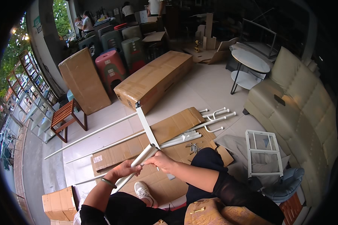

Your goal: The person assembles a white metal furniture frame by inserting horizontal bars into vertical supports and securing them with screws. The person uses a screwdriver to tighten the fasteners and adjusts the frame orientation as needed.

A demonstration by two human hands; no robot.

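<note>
My left hand (pixel 124 169) is closed around white metal tubes (pixel 142 155) that slant up in front of me. Against their right side, the fingers of my right hand (pixel 162 161) are pinched together; whether they grip the tube itself or a small part there is hidden. Just beyond lies a flat white bar (pixel 146 125) with a dark fitting at its far end. Long thin white poles (pixel 94 134) run from it toward the left. Flattened cardboard (pixel 169 127) is under these parts, with loose metal screws (pixel 193 148) to the right of my hands.
Hooked white poles (pixel 218 116) lie at the cardboard's right end. A long carton (pixel 157 77) sits beyond. At right are a tufted sofa (pixel 289 90), a white frame (pixel 264 153) and a round two-tier table (pixel 250 61). A slatted wooden stool (pixel 65 114) stands left.
</note>
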